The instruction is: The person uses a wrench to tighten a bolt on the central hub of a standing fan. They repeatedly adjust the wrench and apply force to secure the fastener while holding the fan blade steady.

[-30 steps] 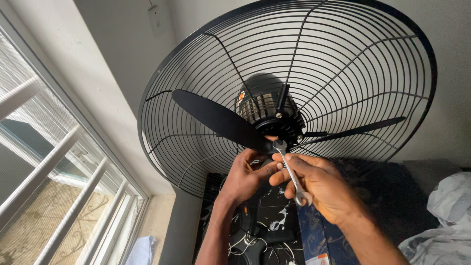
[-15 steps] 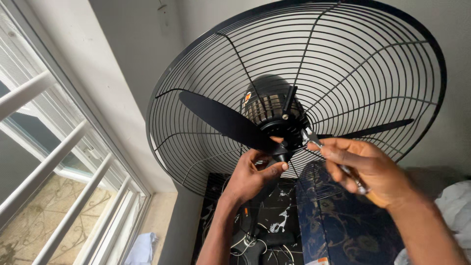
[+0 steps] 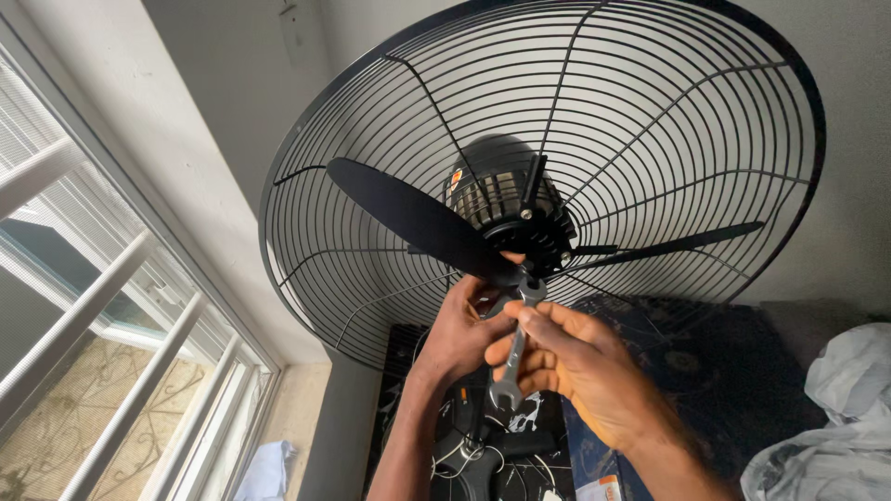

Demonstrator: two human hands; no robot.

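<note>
Black fan (image 3: 557, 158), big round wire guard, blades and motor at centre, tilted up toward camera. Metal wrench (image 3: 513, 348) gripped in right hand (image 3: 575, 371), fingers wrapped round the shank, thumb on top. Wrench long axis near vertical, slightly leaning: upper head seated at hub (image 3: 524, 269) just below motor, lower open end pointing down toward wrist level. Left hand (image 3: 464, 329) closed on hub area from lower left, fingertips touching blade (image 3: 418, 218) root right beside wrench head; exactly what it pinches hidden behind fingers. Both hands touching each other, under the hub, left slightly nearer the hub, right lower on the handle. Hub lies up and just ahead of both hands. Second blade running right, thin edge-on. Window (image 3: 102, 325) with white bars at left, grey wall behind, dark patterned cloth (image 3: 705, 371) below, white crumpled bag (image 3: 835, 417) bottom right.
</note>
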